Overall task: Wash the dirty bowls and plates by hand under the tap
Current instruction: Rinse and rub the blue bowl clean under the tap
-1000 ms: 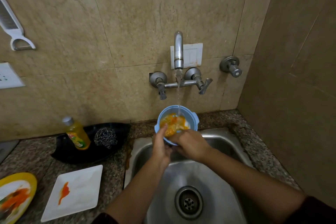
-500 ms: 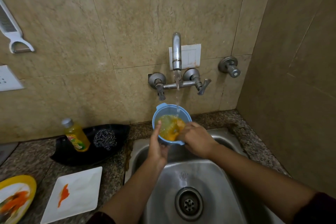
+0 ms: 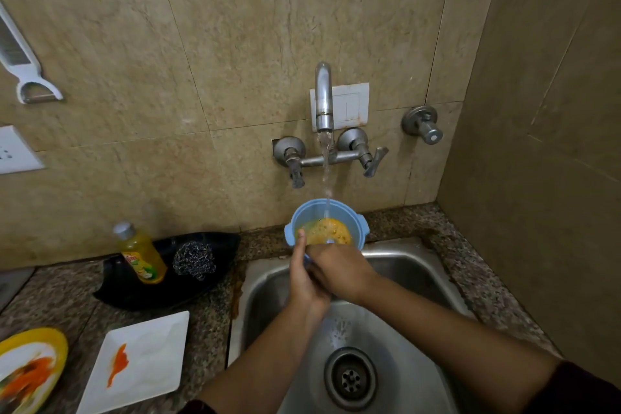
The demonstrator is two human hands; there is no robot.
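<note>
Blue bowl [image 3: 326,216] is under the tap [image 3: 323,101], over the sink [image 3: 420,267] — left hand [image 3: 302,279] grips its rim, right hand [image 3: 341,270] curls on the near edge — prob. light plastic, wet & slick, so hold by rim.

glossy beige marble-look wall tiles [image 3: 235,44]; dull grey metal tap [image 3: 323,94]; brushed steel sink [image 3: 413,265]; speckled polished granite desk [image 3: 67,292]; smooth light-blue plastic bowl [image 3: 304,215]; coiled steel-wire scrubber [image 3: 194,259].

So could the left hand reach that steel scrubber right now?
Probably, once the left hand lets go of the blue bowl: the steel scrubber lies uncovered on the black tray, nothing between.
</note>
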